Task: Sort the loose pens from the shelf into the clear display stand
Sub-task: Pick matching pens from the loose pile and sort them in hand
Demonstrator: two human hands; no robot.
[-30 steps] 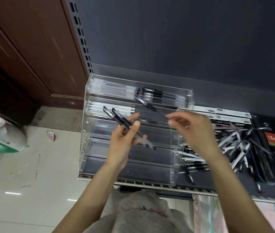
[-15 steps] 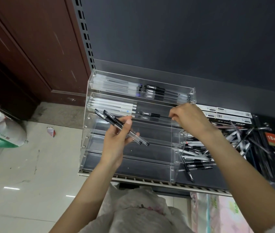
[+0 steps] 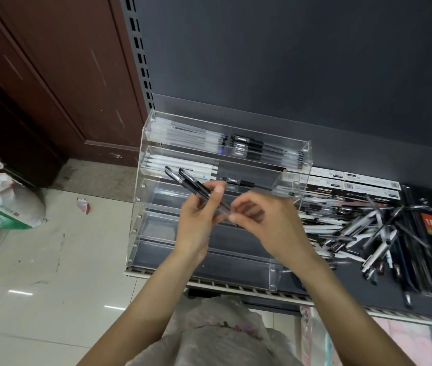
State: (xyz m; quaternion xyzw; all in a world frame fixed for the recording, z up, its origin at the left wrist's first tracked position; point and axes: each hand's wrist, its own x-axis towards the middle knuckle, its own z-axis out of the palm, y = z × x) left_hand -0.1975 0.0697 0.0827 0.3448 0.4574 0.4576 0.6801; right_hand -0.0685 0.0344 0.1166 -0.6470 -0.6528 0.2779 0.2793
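Now the right hand [image 3: 270, 223] has come back from the second tier of the clear acrylic display stand [image 3: 305, 165], leaving a black capped pen [image 3: 241, 183] lying there, and pinches the tips of the two black gel pens [image 3: 196, 187] gripped in the left hand [image 3: 199, 220]. Likely one of these goes in next. The three lower tiers stand bare, open toward the shelf's front edge, while the loose pen heap [image 3: 362, 228] crowds the shelf just right of the stand.
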